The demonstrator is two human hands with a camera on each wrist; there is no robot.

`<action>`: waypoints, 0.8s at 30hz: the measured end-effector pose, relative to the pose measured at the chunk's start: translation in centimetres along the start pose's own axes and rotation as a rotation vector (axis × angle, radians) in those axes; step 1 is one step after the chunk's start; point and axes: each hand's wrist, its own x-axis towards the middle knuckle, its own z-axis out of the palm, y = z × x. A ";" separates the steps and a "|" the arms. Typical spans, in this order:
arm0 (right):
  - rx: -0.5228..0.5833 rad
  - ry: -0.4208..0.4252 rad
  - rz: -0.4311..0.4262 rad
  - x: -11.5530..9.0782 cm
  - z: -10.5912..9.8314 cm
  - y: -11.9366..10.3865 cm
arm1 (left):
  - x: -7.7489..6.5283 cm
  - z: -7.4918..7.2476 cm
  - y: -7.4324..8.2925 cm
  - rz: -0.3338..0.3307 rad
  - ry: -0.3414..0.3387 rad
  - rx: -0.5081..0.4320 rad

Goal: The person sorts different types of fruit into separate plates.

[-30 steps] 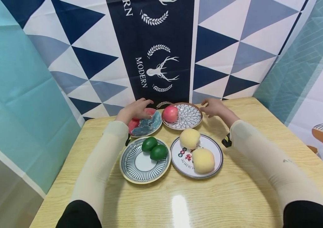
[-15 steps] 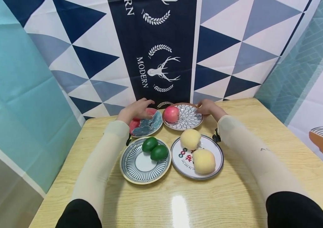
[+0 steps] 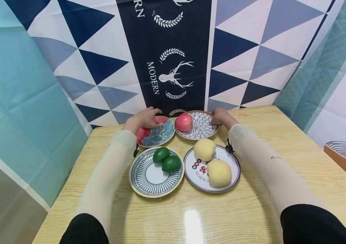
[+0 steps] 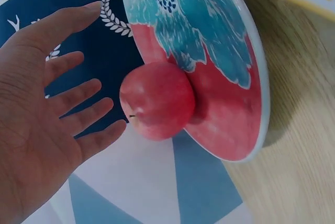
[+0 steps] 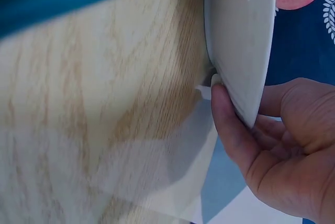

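Note:
My left hand (image 3: 140, 120) is over the red plate with a blue flower (image 3: 157, 135). In the left wrist view its fingers spread loosely, apart from the red apple (image 4: 157, 101) lying on that plate. At the back right, my right hand (image 3: 223, 118) pinches the right rim of a brown-edged plate with a petal pattern (image 3: 201, 126). The right wrist view shows the thumb against the pale underside (image 5: 238, 41) and the fingers over the top side. Another red apple (image 3: 184, 122) sits on the left part of this plate.
In front stand a blue-striped plate (image 3: 153, 184) with two dark green fruits (image 3: 170, 164) and a white plate with printed lettering (image 3: 192, 174) with two yellow fruits (image 3: 219, 173). A patterned cloth (image 3: 169, 37) hangs behind the wooden table (image 3: 160, 220).
My right hand has moved left from beside the petal-patterned plate and taken hold of its right rim. My left hand has stayed almost in place.

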 end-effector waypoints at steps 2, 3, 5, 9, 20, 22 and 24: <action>0.002 -0.001 0.009 0.0 -0.1 0.0 | 0.0 0.0 -0.3 0.000 -0.001 0.011; -0.002 -0.001 0.010 0.1 -0.1 0.0 | 0.0 0.0 -0.5 0.004 0.001 0.018; -0.008 0.003 0.011 0.1 -0.2 -0.1 | 0.0 -0.1 -0.8 0.008 0.008 0.034; -0.004 0.002 0.017 0.2 -0.3 -0.2 | -0.4 0.0 -1.6 -0.019 0.035 0.019; 0.018 -0.030 0.040 0.0 0.0 -0.1 | -0.7 1.1 -3.3 -0.118 0.031 -0.076; 0.017 -0.030 0.040 0.1 0.0 -0.1 | -0.5 1.3 -3.5 -0.128 0.024 -0.093; 0.014 -0.034 0.034 0.1 0.0 -0.1 | -0.1 1.5 -3.6 -0.135 0.014 -0.098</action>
